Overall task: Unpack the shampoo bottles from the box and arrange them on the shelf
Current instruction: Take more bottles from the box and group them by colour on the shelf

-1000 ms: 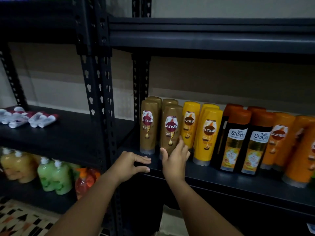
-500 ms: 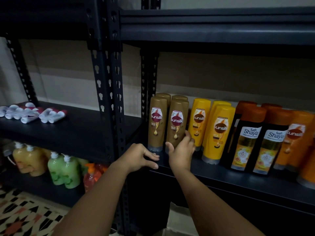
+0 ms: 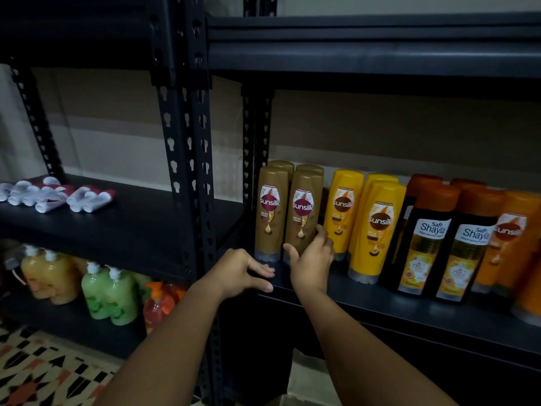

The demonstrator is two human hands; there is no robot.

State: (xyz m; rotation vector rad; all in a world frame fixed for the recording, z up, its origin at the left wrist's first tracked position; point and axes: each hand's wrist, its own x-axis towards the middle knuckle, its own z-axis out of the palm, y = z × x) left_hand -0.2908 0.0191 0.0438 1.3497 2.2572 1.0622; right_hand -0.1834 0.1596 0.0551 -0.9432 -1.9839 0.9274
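Observation:
Two brown Sunsilk bottles stand upright at the left end of the dark shelf [image 3: 380, 303], with two more behind them. My right hand [image 3: 311, 263] wraps the base of the right-hand brown bottle [image 3: 304, 212], thumb on its left and fingers on its right. The left-hand brown bottle [image 3: 270, 212] stands free beside it. My left hand [image 3: 243, 272] hovers just below and in front of that bottle at the shelf's front edge, fingers loosely spread, holding nothing. Yellow Sunsilk bottles [image 3: 377, 230], black Shayla bottles [image 3: 424, 241] and orange bottles [image 3: 509, 238] line the shelf to the right.
A perforated black upright [image 3: 187, 171] divides the two shelf units. The left unit holds white and red tubes [image 3: 55, 196] on its shelf and pump bottles of yellow, green and orange liquid [image 3: 108, 294] below. A patterned tile floor [image 3: 38, 370] shows at bottom left.
My right hand has slid lower on the right brown bottle and closed around its base. The view has shifted left and slightly up. My left hand stays by the shelf edge.

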